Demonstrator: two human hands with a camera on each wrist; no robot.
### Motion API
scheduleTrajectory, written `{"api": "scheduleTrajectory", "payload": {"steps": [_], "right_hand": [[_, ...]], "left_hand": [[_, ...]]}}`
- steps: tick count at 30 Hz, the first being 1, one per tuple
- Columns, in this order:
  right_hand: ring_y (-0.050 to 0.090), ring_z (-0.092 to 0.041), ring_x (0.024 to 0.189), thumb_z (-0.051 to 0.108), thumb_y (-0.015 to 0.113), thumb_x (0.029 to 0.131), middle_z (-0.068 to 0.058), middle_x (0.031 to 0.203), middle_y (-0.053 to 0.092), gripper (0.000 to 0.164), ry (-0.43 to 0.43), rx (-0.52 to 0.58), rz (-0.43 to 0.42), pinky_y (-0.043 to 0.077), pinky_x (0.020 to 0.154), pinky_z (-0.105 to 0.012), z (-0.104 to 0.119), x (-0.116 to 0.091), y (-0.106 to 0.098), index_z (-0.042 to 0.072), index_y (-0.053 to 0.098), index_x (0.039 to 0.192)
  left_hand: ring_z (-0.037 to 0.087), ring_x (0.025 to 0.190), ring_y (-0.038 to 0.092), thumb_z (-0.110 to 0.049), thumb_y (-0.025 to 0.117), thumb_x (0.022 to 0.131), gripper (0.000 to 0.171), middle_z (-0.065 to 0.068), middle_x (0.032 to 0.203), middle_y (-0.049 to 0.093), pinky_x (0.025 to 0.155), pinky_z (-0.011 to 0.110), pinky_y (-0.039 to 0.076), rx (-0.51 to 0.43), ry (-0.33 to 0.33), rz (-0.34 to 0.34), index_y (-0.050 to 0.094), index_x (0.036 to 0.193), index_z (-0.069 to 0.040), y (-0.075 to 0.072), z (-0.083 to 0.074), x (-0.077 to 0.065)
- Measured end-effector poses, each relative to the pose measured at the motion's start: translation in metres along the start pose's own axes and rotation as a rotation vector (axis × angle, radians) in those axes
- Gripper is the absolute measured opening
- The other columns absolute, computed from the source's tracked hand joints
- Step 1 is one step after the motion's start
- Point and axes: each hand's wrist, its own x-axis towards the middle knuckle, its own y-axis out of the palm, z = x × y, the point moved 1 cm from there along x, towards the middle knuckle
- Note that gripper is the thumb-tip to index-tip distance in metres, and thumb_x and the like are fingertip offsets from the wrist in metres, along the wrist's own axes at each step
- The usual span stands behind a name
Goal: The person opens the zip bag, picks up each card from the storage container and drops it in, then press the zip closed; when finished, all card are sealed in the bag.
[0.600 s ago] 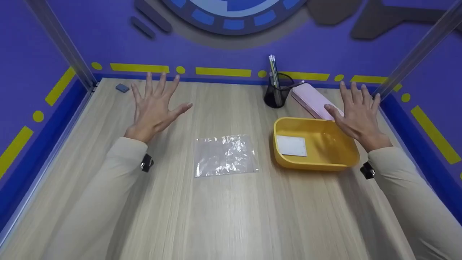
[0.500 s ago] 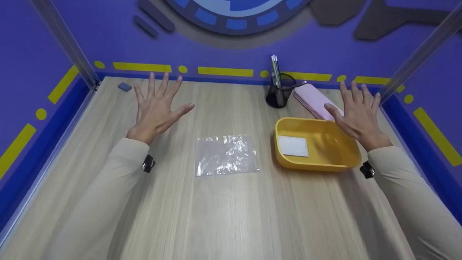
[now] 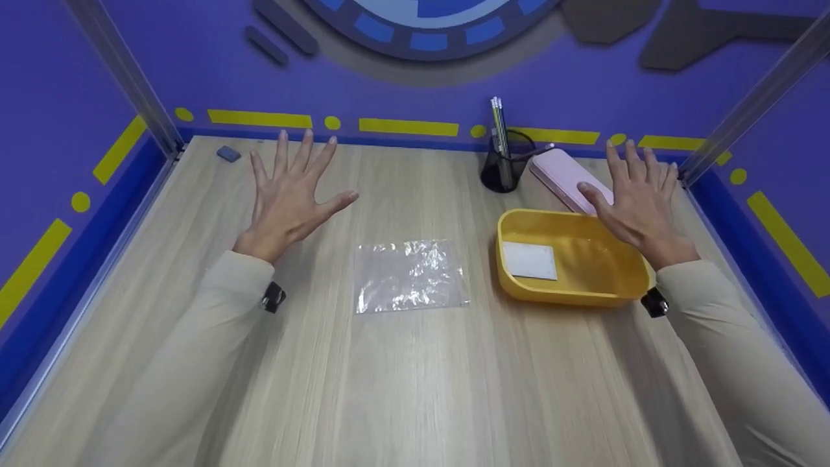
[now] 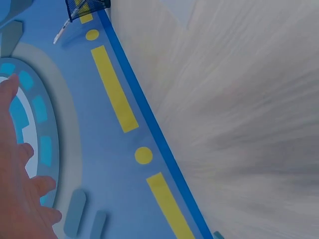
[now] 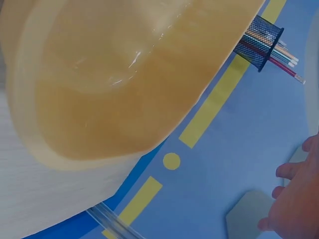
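Observation:
Both hands are raised over the table with fingers spread and nothing held. My left hand point(image 3: 286, 204) is over the left side, nearest the small blue-grey block point(image 3: 228, 154) at the back. Over the right end of a yellow bin point(image 3: 570, 299) is my right hand point(image 3: 642, 211), which overlaps its rim in the head view. A white flat rectangular piece point(image 3: 530, 261) lies inside the bin. Between the hands, a clear plastic bag point(image 3: 410, 275) lies flat on the table. In the right wrist view the bin's wall point(image 5: 114, 124) looms large beside the fingers point(image 5: 289, 171).
Behind the bin stands a black mesh pen cup point(image 3: 500, 174) with several pencils point(image 3: 499, 123). A pink case point(image 3: 564, 175) leans diagonally beside it, partly hidden by the bin and right hand. Purple-blue panels point(image 3: 415, 97) enclose the wooden table point(image 3: 415, 389) at the back and sides.
The head view has shifted slightly, so the table's things sit a little further right. Both hands stay spread; the left has drifted slightly right, the right slightly left relative to the bin.

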Motion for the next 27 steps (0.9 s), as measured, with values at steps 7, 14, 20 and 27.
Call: {"api": "scheduleTrajectory", "payload": {"steps": [7,14,20,27], "right_hand": [[-0.004,-0.045,0.16,0.072,0.038,0.104,-0.021,0.176,0.004,0.091,-0.01,0.053,-0.038,-0.021,0.119,-0.067,0.015,-0.003,-0.002,0.02,0.008,0.172],[-0.003,-0.042,0.161,0.071,0.038,0.104,-0.018,0.177,0.005,0.09,-0.014,0.112,-0.074,-0.019,0.12,-0.065,0.028,-0.007,0.0,0.02,0.009,0.172],[-0.003,-0.04,0.161,0.07,0.041,0.105,-0.016,0.177,0.006,0.09,-0.006,0.213,-0.108,-0.017,0.121,-0.064,0.041,-0.012,0.003,0.019,0.009,0.172],[0.0,-0.038,0.162,0.067,0.042,0.106,-0.011,0.178,0.007,0.088,0.032,0.341,-0.155,-0.013,0.125,-0.06,0.062,-0.018,0.009,0.02,0.01,0.172]], "left_hand": [[0.038,0.161,-0.01,-0.079,0.05,0.096,0.095,0.009,0.177,0.006,0.117,0.071,-0.019,-0.028,0.006,-0.021,0.018,0.171,-0.03,0.004,-0.016,-0.003],[0.036,0.161,-0.009,-0.08,0.049,0.096,0.094,0.007,0.177,0.007,0.12,0.07,-0.014,-0.088,0.004,-0.065,0.02,0.171,-0.032,0.01,-0.032,-0.006],[0.034,0.162,-0.007,-0.077,0.051,0.096,0.092,0.005,0.177,0.007,0.121,0.067,-0.014,-0.184,-0.003,-0.102,0.022,0.171,-0.032,0.018,-0.046,-0.008],[0.034,0.162,0.001,-0.074,0.053,0.095,0.092,0.003,0.177,0.01,0.124,0.068,-0.006,-0.302,-0.017,-0.136,0.025,0.17,-0.029,0.031,-0.059,-0.012]]}}
